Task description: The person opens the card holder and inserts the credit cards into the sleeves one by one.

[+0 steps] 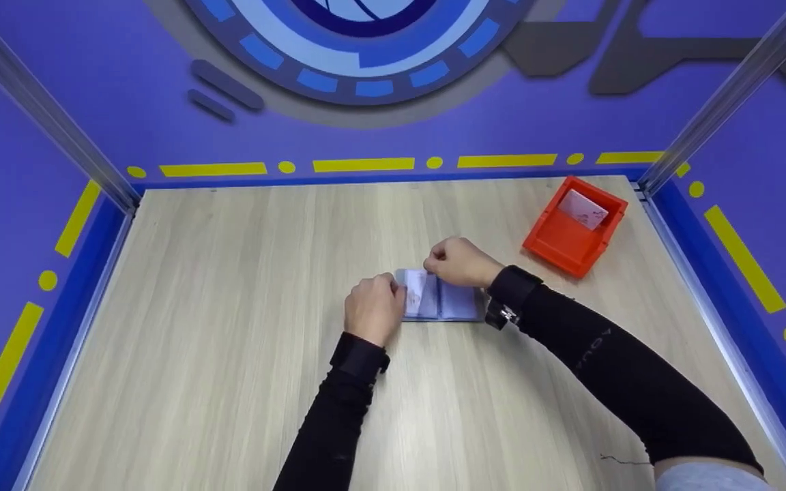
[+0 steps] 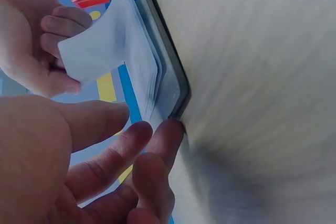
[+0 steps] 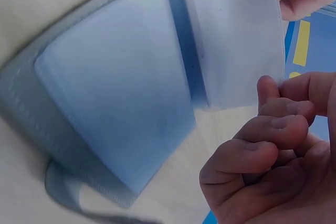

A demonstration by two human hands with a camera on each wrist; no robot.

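Observation:
A small card holder (image 1: 460, 305) with a grey cover and clear plastic sleeves lies opened out on the table. My right hand (image 1: 461, 262) pinches the edge of one sleeve page (image 3: 236, 35) between thumb and index finger; the page is lifted and bent in the left wrist view. My left hand (image 1: 374, 310) is at the holder's left side. In the left wrist view its fingers are loosely bent, one fingertip touches the cover's corner (image 2: 181, 98), and the thumb stays apart. A strap (image 3: 65, 190) sticks out from the cover in the right wrist view.
A red bin (image 1: 560, 244) stands at the back right of the wooden table (image 1: 229, 307). A pale card with pinkish print (image 1: 583, 209) leans inside it. Blue panels with yellow marks surround the table on the back and sides.

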